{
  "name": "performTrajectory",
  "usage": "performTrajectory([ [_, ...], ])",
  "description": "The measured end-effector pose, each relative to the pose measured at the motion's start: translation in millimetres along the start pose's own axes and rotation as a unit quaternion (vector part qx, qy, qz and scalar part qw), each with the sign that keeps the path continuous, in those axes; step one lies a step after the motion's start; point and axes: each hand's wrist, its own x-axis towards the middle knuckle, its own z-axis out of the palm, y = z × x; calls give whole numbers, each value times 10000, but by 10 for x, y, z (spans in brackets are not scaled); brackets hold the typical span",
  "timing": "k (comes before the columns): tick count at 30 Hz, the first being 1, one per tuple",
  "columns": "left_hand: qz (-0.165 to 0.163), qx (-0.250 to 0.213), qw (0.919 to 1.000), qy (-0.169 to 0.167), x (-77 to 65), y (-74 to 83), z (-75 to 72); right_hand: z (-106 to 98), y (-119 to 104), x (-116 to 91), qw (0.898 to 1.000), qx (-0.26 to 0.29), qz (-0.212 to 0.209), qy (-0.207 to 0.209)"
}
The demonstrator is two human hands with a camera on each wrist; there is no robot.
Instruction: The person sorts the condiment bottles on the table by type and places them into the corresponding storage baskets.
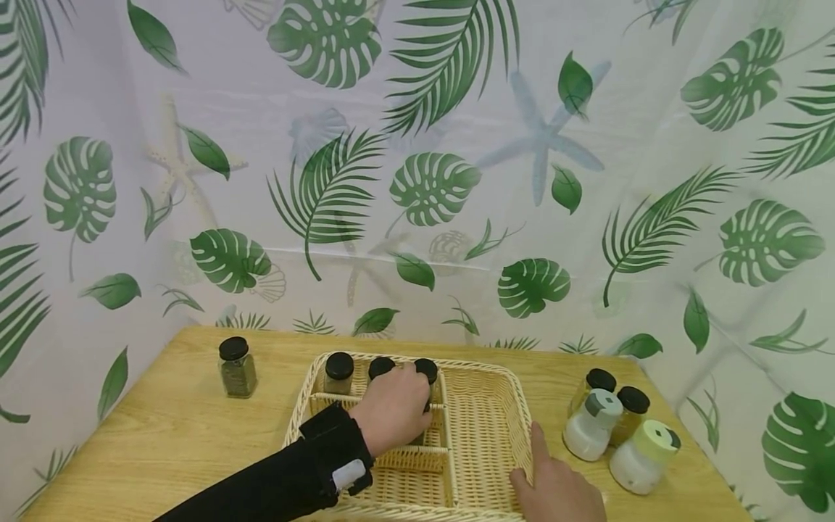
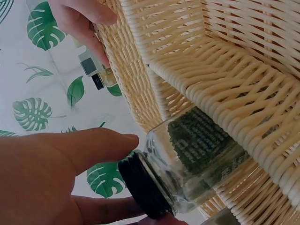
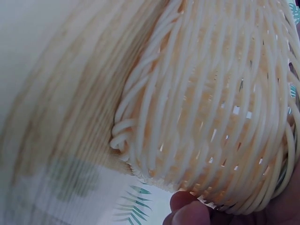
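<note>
My left hand (image 1: 394, 407) reaches over the wicker basket (image 1: 485, 435) and pinches a glass spice jar (image 2: 197, 154) by its black lid (image 2: 143, 185), thumb on one side and fingers on the other. Dried green flakes show through the glass, and the jar's lower part sits behind a woven divider (image 2: 220, 98). Two more black-lidded jars, a left one (image 1: 338, 373) and a middle one (image 1: 380, 368), stand in the basket's back row, along with a third lid (image 1: 426, 370) partly behind my knuckles. At the basket's right side, my right hand (image 1: 562, 486) grips the rim.
A lone black-lidded jar (image 1: 238, 368) stands on the wooden table (image 1: 150, 428) at left. Right of the basket are two black-lidded jars, a grey-capped shaker (image 1: 592, 426) and a yellow-capped shaker (image 1: 644, 458). Leaf-patterned sheeting (image 1: 417, 196) rises behind the table and at both sides.
</note>
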Motion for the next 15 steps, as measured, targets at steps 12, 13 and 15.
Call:
performTrajectory([
  [12, -130, -367, 9990, 213, -80, -71, -62, 17, 27, 27, 10000, 21, -68, -53],
  [13, -158, -412, 9988, 225, -92, -82, -73, 18, 30, 28, 10000, 18, -71, -58],
  [15, -192, -455, 9984, 260, -117, -109, -85, 19, 32, 30, 9999, 18, -80, -61],
])
